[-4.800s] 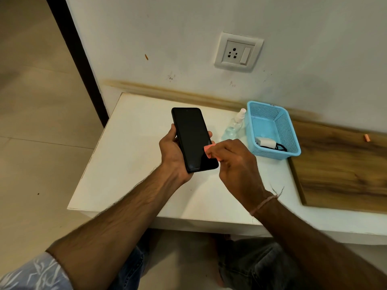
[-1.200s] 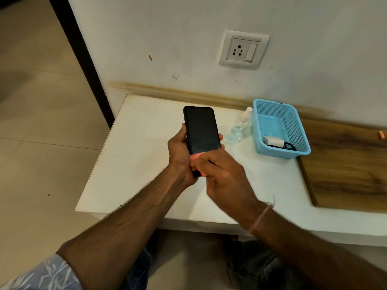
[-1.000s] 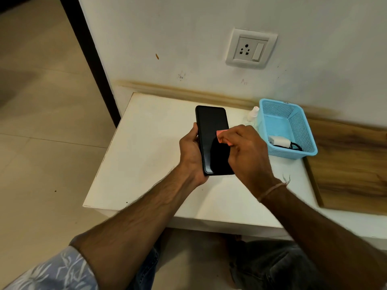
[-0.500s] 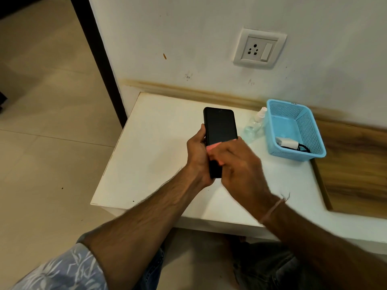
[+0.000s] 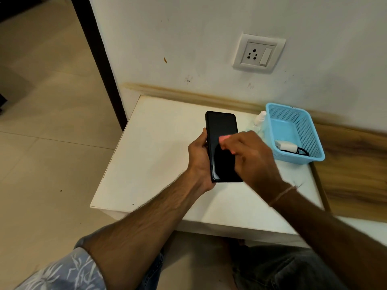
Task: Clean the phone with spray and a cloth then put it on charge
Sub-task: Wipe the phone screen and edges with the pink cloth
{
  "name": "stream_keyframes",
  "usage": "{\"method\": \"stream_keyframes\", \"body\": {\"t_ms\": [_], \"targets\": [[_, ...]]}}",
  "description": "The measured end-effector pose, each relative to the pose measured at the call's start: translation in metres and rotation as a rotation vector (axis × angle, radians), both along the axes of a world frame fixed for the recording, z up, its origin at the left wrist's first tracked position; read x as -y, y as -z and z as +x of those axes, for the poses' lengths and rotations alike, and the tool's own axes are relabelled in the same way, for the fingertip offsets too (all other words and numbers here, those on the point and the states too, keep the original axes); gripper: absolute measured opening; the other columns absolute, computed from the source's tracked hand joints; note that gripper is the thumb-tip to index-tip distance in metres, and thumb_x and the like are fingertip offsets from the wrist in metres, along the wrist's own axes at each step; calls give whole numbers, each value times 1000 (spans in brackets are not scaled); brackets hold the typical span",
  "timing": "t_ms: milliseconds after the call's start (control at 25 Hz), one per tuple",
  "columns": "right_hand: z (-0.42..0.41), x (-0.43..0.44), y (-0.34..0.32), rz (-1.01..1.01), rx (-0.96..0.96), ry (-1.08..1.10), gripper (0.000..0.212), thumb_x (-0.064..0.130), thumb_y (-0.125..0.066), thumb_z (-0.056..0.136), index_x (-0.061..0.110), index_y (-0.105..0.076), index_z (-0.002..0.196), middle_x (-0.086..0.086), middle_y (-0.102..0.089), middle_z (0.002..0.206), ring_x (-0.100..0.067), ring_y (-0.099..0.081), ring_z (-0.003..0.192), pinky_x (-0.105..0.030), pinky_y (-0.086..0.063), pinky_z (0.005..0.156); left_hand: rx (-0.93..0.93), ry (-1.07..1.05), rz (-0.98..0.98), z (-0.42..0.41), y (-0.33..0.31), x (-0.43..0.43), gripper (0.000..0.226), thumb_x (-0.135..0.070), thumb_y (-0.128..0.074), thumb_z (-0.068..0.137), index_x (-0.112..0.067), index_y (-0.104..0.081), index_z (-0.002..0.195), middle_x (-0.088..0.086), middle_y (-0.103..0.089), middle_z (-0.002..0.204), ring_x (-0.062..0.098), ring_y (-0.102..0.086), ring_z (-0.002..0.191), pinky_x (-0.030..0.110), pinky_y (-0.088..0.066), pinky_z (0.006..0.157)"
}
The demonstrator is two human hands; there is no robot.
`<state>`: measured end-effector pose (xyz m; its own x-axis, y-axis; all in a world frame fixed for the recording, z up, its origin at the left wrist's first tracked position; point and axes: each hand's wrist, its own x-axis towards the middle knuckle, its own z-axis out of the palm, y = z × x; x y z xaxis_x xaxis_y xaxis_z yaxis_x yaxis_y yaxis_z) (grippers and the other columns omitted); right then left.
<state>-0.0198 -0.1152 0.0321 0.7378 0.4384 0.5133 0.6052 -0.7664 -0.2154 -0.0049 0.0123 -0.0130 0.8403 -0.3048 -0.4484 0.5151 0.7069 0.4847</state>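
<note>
Left hand [image 5: 199, 159] curls round the phone [image 5: 222, 128] at its left edge; right hand [image 5: 252, 156], fingers bent, pinches a cloth [image 5: 223, 139] onto it. Phone faces up, long axis pointing away from both wrists.

— What sort of place am I working in?
— A home, from what my feed gives me: beige floor tiles [image 5: 46, 126], a scuffed white wall [image 5: 188, 38] with a wall socket [image 5: 258, 53] and its switch, and a low white table [image 5: 159, 155] against it.
— Anything else?
— I see a blue plastic basket [image 5: 307, 135] on the table, with a phone charger [image 5: 285, 146] lying in it.
</note>
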Motion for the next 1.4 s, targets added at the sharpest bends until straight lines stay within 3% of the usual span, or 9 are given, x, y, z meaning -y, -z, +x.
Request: {"method": "stream_keyframes", "body": {"t_ms": [120,320,560,760,920,1040,1160,1280,1400], "targets": [[10,-4,-3,71,-26,166,22,-9,-53,80,-2,-72,89,-16,-66,88,-34,-58,82,-41,-51,72,-7,2,-2,0,1,1,59,-60,-40,97,-14,-76,105,12,-75,95,28,-73,78,34,-60,70],[-28,-11,9,-72,-13,-159,21,10,-53,90,1,-72,95,-13,-67,91,-27,-61,81,-33,-54,74,-18,6,-20,-1,3,-3,74,-63,-39,95,-2,-65,129,19,-69,114,30,-67,94,34,-57,78],[14,-11,-8,33,-75,189,24,0,-50,84,1,-72,92,-14,-66,91,-33,-58,86,-37,-50,73,-7,22,-18,1,3,1,57,-59,-43,96,-16,-80,94,11,-76,93,28,-73,77,35,-60,71],[-28,-14,3,-98,-39,-150,26,11,-46,90,3,-71,93,-12,-66,88,-26,-59,79,-30,-52,69,12,21,-26,3,4,-5,70,-62,-39,97,-4,-72,118,17,-73,103,30,-70,87,33,-59,75],[20,-4,-14,2,-16,163,23,-3,-50,85,-2,-72,92,-17,-65,88,-35,-59,83,-42,-52,70,36,26,-17,5,2,0,56,-58,-44,97,-16,-80,94,11,-76,93,28,-73,78,34,-60,70],[1,-23,-2,101,-78,145,21,2,-50,86,1,-71,90,-12,-65,88,-26,-58,84,-34,-51,74,19,21,-15,5,2,-4,59,-59,-43,96,-11,-77,106,13,-73,102,28,-72,85,33,-58,75],[-26,-20,6,-60,-67,-119,24,8,-49,89,3,-71,97,-10,-66,92,-22,-58,84,-29,-51,75,43,32,-7,4,3,-5,72,-61,-42,95,-1,-66,127,19,-68,116,31,-68,96,35,-55,84],[11,-5,-14,-42,-43,43,23,-2,-52,85,1,-72,94,-13,-67,92,-31,-60,86,-37,-51,73,55,36,3,6,4,-1,60,-59,-43,96,-13,-80,99,13,-76,98,28,-73,82,34,-60,73],[23,-14,-14,104,-47,204,22,-7,-53,82,0,-72,89,-13,-66,90,-27,-59,89,-36,-48,75,41,32,-10,6,3,0,55,-57,-43,96,-16,-80,96,11,-76,96,27,-73,81,33,-59,73]]}}
